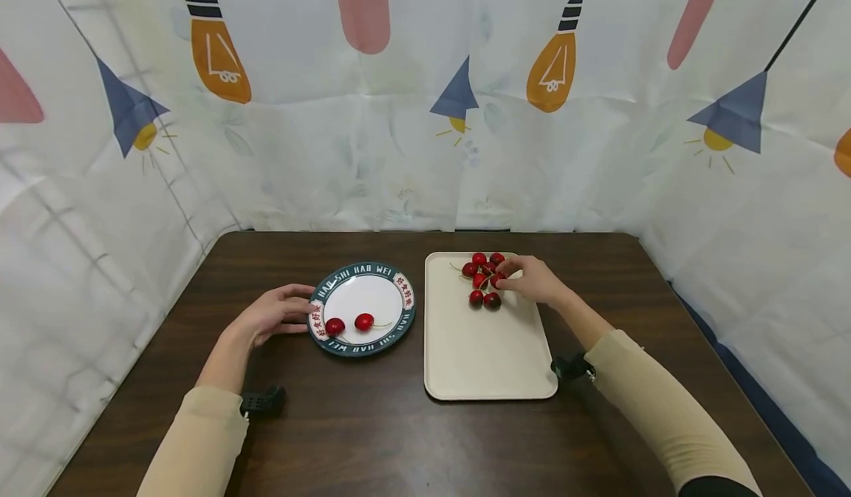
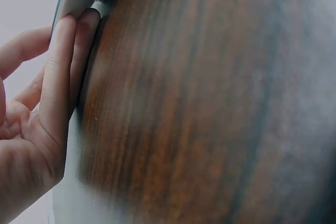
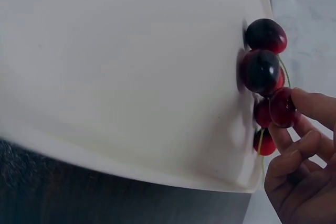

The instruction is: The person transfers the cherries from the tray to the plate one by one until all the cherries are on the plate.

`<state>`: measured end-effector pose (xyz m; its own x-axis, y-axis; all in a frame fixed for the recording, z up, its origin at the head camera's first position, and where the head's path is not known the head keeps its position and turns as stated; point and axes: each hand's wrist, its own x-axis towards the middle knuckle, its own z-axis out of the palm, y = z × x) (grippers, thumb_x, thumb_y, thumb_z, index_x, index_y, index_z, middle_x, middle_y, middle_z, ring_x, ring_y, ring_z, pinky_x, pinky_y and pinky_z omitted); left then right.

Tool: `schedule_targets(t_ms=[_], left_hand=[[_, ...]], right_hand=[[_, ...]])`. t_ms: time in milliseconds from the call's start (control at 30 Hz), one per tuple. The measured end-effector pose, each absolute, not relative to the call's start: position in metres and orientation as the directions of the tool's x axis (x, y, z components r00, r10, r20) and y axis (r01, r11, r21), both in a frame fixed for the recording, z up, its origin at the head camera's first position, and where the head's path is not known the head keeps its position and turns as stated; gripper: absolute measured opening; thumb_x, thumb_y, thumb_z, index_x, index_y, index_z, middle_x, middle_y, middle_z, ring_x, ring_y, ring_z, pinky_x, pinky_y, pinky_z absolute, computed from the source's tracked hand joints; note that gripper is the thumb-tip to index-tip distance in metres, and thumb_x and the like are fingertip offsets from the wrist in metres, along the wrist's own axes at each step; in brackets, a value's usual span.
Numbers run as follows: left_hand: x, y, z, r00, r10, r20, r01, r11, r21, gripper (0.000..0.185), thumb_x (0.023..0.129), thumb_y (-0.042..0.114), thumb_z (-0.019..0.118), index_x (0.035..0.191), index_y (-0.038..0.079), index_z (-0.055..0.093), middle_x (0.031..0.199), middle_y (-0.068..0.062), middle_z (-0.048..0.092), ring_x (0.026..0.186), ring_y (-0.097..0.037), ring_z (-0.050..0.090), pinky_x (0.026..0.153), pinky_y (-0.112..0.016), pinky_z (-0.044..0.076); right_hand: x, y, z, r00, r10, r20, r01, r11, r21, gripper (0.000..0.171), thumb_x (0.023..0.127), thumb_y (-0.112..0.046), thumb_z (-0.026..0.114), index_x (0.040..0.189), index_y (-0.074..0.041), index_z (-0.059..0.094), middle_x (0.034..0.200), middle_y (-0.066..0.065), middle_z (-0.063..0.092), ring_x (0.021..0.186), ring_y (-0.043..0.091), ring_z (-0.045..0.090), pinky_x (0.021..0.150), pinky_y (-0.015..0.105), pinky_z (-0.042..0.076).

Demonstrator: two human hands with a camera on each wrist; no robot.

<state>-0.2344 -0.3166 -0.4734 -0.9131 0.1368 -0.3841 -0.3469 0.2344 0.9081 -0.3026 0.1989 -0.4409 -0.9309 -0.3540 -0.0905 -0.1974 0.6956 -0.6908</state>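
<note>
I see right hand (image 1: 535, 279) pinching one cherry (image 3: 283, 107) between fingertips (image 3: 310, 102), at right edge of cherry cluster (image 1: 483, 279) on far end of cream tray (image 1: 488, 353). Stem direction unclear. Left hand (image 1: 275, 312) relaxed, fingers straight against plate (image 1: 362, 272) rim; two cherries (image 1: 349, 324) inside.

Bare tabletop (image 1: 372, 438) before plate (image 1: 362, 343), tray (image 1: 488, 379)

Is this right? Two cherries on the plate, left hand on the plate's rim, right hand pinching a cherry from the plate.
Not quite. The right hand pinches a cherry from the cluster on the cream tray, not the plate; the head and right wrist views show it. The rest stands: two cherries lie on the plate, and the left hand touches its rim.
</note>
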Motion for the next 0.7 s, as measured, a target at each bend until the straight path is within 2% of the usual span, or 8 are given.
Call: schedule_targets(t_ms=[267,467,700], left_hand=[[-0.233,-0.317,-0.475,-0.909,0.139,-0.393,-0.355,0.236,0.905,0.066,0.101,0.022,0.069,0.155,0.003,0.036,0.132,-0.021,0.056,0.103,-0.026,0.066,0.089,-0.039,0.059],[-0.231,-0.319,-0.472,-0.912,0.133,-0.387,-0.347,0.249,0.904,0.066,0.101,0.022,0.067,0.155,0.002,0.035,0.133,-0.023,0.054,0.102,-0.026,0.066,0.089,-0.039,0.059],[-0.234,-0.318,-0.471,-0.913,0.149,-0.379,-0.336,0.249,0.908,0.065,0.102,0.023,0.067,0.155,0.002,0.036,0.133,-0.022,0.055,0.103,-0.026,0.066,0.09,-0.039,0.059]], right_hand=[[-0.302,0.198,-0.431,-0.931,-0.356,-0.08,-0.196,0.673,-0.714,0.031,0.098,-0.02,0.072,0.124,-0.003,0.067,0.119,0.015,0.064,0.103,0.034,0.061,0.07,0.038,0.06],[-0.302,0.185,-0.424,-0.916,-0.398,-0.055,-0.236,0.642,-0.729,0.031,0.098,-0.02,0.072,0.123,-0.004,0.067,0.117,0.014,0.065,0.101,0.033,0.061,0.072,0.043,0.061],[-0.299,0.17,-0.421,-0.902,-0.429,-0.045,-0.257,0.619,-0.742,0.03,0.097,-0.02,0.072,0.123,-0.006,0.068,0.12,0.012,0.066,0.105,0.032,0.059,0.072,0.038,0.06]])
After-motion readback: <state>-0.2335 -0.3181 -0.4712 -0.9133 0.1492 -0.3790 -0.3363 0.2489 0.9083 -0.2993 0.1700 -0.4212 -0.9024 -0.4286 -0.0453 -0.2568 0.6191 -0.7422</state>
